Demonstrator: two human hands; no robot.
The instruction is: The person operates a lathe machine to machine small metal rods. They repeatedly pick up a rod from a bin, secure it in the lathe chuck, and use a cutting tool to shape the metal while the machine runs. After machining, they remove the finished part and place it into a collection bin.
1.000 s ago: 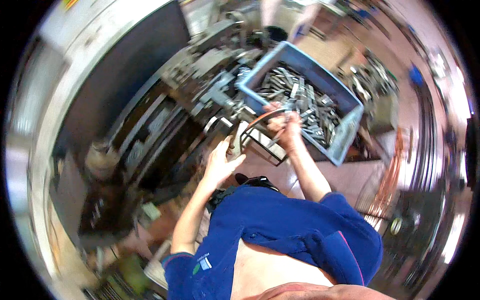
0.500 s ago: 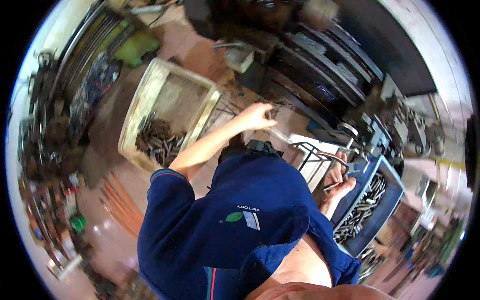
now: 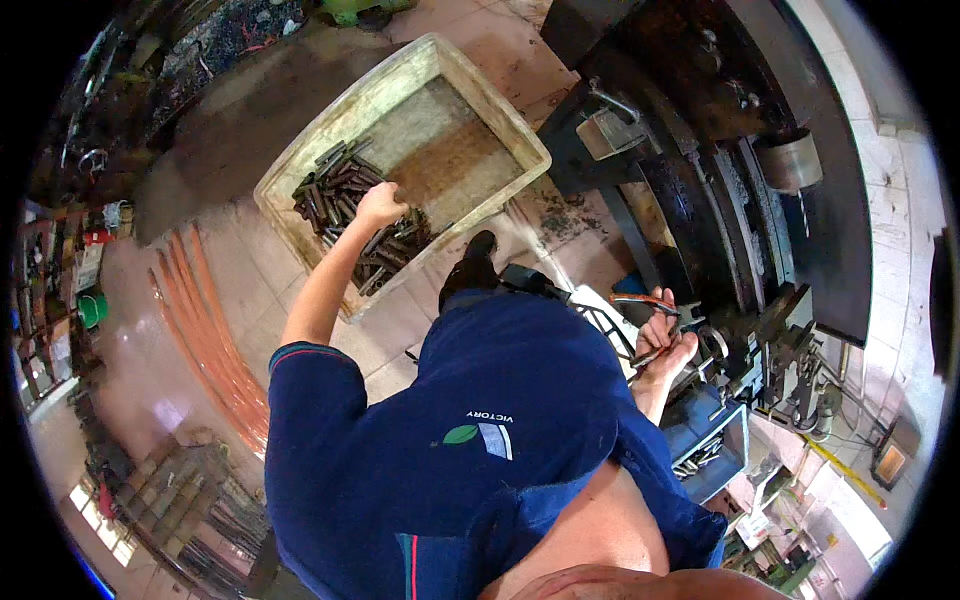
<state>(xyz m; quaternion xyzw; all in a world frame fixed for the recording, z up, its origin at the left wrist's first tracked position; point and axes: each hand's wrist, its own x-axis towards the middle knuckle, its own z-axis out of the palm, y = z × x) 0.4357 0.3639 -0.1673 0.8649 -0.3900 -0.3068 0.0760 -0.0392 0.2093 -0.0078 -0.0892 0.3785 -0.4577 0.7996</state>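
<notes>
The left hand [image 3: 380,205] reaches down into the cream crate [image 3: 300,165] on the floor, its grip curled over the heap of dark metal rods [image 3: 350,215] at the crate's near end; whether the fingers have closed on a rod I cannot tell, since the knuckles hide them. The far half of the crate shows bare bottom. The right hand [image 3: 665,340] is well apart, beside the dark machine [image 3: 760,250], its grip closed around a short rod [image 3: 648,355], with an orange-handled tool [image 3: 645,300] lying just above the fingers. A blue bin [image 3: 715,440] of similar pieces sits below that hand.

To do this well, I judge the left hand should pick from the top of the heap, taking one rod cleanly by its middle so neighbours do not tangle or roll. The body is twisted hard between crate and machine, so a firm footing matters. The right hand's rod should stay clear of the machine's moving parts while attention is turned away.
</notes>
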